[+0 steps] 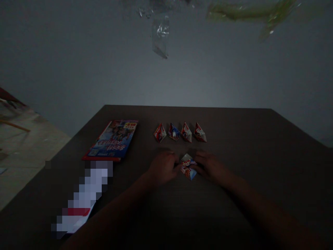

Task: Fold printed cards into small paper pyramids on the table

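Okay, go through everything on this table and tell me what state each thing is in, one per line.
Folded paper piece: flat on the table, pinched between both hands.
Left hand: grip closed on the piece's left edge.
Right hand: grip closed on its right edge.
Four folded paper shapes: finished, standing in a row.
Magazine: closed, lying flat.

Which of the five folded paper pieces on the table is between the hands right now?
The folded paper piece nearest the camera, pinched between the left hand and right hand. The other four stand untouched in a row behind it.

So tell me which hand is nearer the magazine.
Left. The left hand lies just right of the magazine; the right hand is farther right, beyond the folded paper.
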Action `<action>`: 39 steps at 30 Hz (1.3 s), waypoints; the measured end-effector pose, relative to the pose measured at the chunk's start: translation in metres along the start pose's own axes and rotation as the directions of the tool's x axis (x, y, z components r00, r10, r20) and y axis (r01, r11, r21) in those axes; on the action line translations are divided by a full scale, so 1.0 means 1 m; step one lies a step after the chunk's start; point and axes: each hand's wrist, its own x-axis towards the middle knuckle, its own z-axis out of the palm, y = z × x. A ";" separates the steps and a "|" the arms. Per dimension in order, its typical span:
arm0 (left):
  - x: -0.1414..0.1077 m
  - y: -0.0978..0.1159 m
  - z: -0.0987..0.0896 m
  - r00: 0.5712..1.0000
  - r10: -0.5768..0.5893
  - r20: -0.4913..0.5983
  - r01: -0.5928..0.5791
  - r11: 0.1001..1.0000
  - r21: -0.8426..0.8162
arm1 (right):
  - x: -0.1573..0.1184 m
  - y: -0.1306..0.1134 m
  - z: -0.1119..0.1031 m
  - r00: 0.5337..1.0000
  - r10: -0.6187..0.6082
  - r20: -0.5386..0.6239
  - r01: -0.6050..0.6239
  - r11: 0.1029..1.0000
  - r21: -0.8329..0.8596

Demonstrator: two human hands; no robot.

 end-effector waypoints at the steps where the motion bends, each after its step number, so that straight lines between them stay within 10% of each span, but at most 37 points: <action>1: 0.000 0.002 0.001 1.000 0.010 -0.003 -0.010 1.000 -0.005 | 0.001 -0.001 0.001 1.000 -0.010 -0.002 0.010 1.000 0.007; 39: 0.012 0.020 0.012 0.980 -0.199 -0.030 0.200 0.979 0.028 | 0.008 -0.011 -0.002 0.922 0.383 0.060 -0.382 0.924 -0.017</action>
